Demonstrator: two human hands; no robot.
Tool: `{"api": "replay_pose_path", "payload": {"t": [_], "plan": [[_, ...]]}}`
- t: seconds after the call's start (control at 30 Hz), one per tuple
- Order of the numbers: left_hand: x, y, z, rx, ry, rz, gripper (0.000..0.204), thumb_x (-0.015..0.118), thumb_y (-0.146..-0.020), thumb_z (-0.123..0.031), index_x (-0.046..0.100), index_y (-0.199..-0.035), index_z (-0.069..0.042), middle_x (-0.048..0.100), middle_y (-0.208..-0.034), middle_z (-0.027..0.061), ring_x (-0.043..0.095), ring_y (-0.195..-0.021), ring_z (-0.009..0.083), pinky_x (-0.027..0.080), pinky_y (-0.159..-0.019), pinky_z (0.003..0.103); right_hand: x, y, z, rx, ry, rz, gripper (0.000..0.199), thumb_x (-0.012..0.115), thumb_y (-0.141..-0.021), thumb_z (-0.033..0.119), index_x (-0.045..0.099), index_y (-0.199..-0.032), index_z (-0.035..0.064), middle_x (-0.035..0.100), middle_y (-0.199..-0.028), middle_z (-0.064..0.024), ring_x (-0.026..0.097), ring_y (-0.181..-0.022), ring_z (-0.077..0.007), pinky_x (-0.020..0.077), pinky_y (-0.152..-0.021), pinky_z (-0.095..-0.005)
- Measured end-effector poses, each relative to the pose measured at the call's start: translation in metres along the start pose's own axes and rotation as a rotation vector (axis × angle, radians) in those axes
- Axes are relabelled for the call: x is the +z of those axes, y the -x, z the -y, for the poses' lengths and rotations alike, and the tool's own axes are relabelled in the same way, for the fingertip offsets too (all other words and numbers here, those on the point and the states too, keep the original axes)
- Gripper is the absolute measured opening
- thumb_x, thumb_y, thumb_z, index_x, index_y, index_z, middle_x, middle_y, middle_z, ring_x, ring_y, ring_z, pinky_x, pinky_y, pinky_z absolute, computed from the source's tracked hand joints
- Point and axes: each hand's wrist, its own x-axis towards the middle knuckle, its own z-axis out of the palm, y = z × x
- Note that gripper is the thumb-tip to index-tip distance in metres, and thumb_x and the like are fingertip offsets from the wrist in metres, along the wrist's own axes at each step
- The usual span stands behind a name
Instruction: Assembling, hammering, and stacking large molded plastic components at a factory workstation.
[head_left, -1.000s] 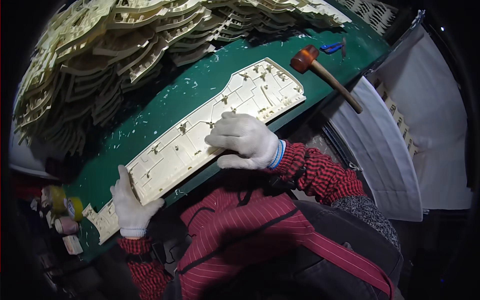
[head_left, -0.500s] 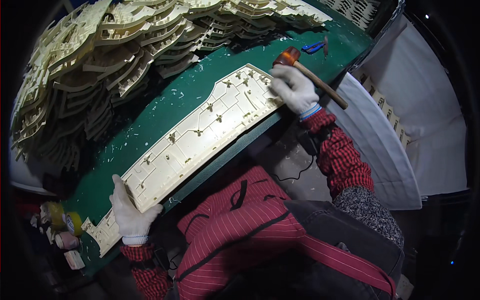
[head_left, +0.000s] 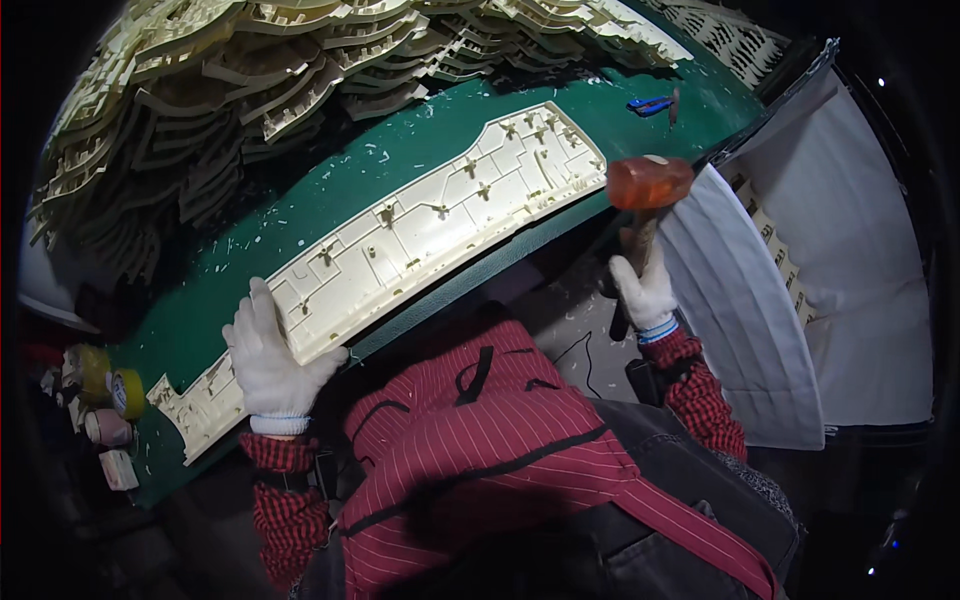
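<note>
A long cream plastic panel point(head_left: 410, 240) lies slantwise on the green work surface, its ribbed side with small posts facing up. My left hand point(head_left: 275, 360), in a white glove, grips its lower left end, with the thumb at the near edge. Past that hand, a narrower cream plastic piece point(head_left: 205, 410) shows; my hand hides where it meets the panel. In my gloved right hand point(head_left: 645, 292) is a mallet with an amber head point(head_left: 648, 183) and wooden handle. My fingers are closed round the handle, and the head is raised beside the panel's right end.
Many similar cream panels are stacked point(head_left: 290, 70) at the far left. Blue-handled cutters point(head_left: 652, 104) lie at the far right of the green surface point(head_left: 400, 140). Tape rolls point(head_left: 128, 393) sit at the left edge. A grey-white cloth-lined container point(head_left: 735, 320) stands to the right.
My right hand has left the panel's right end and picked up the mallet from the green surface, bringing it nearer. My left hand stays on the panel. The whole view has shifted slightly.
</note>
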Motion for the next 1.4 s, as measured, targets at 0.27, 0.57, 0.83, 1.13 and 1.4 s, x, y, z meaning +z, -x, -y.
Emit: {"api": "replay_pose_path", "payload": {"t": [0.27,0.57,0.83,1.13,1.4], "plan": [[0.006,-0.001,-0.006,0.024,-0.068,0.008,0.135,0.081,-0.054,-0.075,0.039,-0.153,0.006,0.056,-0.12,0.0224,0.053,-0.102,0.0403,0.043,-0.095,0.053,0.047,0.022,0.049,0.087,-0.061,0.126,0.06,0.071,-0.091,0.038,0.054,-0.13,-0.0039,0.072,-0.087,-0.0244,0.074,-0.084,-0.039,0.0575,-0.074,-0.0475],[-0.001,-0.001,-0.006,-0.008,-0.088,0.077,0.127,0.085,-0.059,-0.068,0.04,-0.153,0.004,0.054,-0.121,0.024,0.053,-0.103,0.0415,0.044,-0.094,0.052,0.062,0.015,0.083,0.062,0.242,0.649,0.061,0.072,-0.092,0.039,0.053,-0.132,-0.0021,0.073,-0.092,-0.0242,0.074,-0.084,-0.038,0.0581,-0.075,-0.0467],[0.0,-0.012,-0.025,0.112,-0.156,0.245,0.108,0.085,-0.069,-0.055,0.043,-0.153,-0.002,0.05,-0.131,0.0313,0.049,-0.118,0.045,0.037,-0.106,0.056,0.109,0.009,0.142,0.282,-0.762,0.542,0.059,0.075,-0.088,0.039,0.056,-0.131,0.0033,0.072,-0.087,-0.0223,0.072,-0.082,-0.043,0.0589,-0.075,-0.0479],[0.003,0.009,0.008,0.249,-0.022,0.184,0.083,0.077,-0.083,-0.048,0.047,-0.151,-0.009,0.046,-0.144,0.0342,0.048,-0.129,0.0482,0.035,-0.115,0.057,0.113,0.01,0.144,-0.294,0.214,0.932,0.051,0.077,-0.086,0.025,0.059,-0.128,0.0021,0.072,-0.092,-0.021,0.074,-0.084,-0.0392,0.0587,-0.076,-0.0448],[-0.021,0.048,0.1,-0.362,0.09,0.004,0.05,0.062,-0.095,-0.039,0.066,-0.131,-0.004,0.069,-0.121,0.0218,0.062,-0.117,0.0393,0.048,-0.104,0.047,0.197,0.015,0.208,-0.749,0.133,0.939,0.05,0.08,-0.084,0.027,0.062,-0.125,0.0032,0.07,-0.085,-0.0187,0.073,-0.082,-0.037,0.0588,-0.075,-0.0419]]}}
